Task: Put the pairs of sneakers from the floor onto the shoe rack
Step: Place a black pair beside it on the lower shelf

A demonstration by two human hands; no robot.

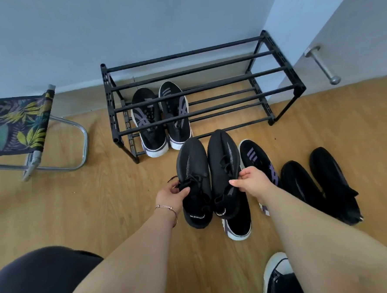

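A black two-tier shoe rack (275, 91) stands against the wall. One pair of black sneakers with purple stripes (161, 116) rests on its lower tier at the left. My left hand (171, 195) grips one all-black knit sneaker (193, 180) at its collar. My right hand (250, 180) grips the matching black sneaker (224, 167). Both are held side by side just in front of the rack, toes toward it. Below them on the floor lies another black and purple pair (256, 158), partly hidden by my right arm. A further all-black pair (319, 184) lies to the right.
A folding stool with leaf-print fabric (14, 125) stands at the left. A door with a metal handle (323, 64) is right of the rack. A black and white canvas shoe (275, 275) shows at the bottom edge. The floor is light wood.
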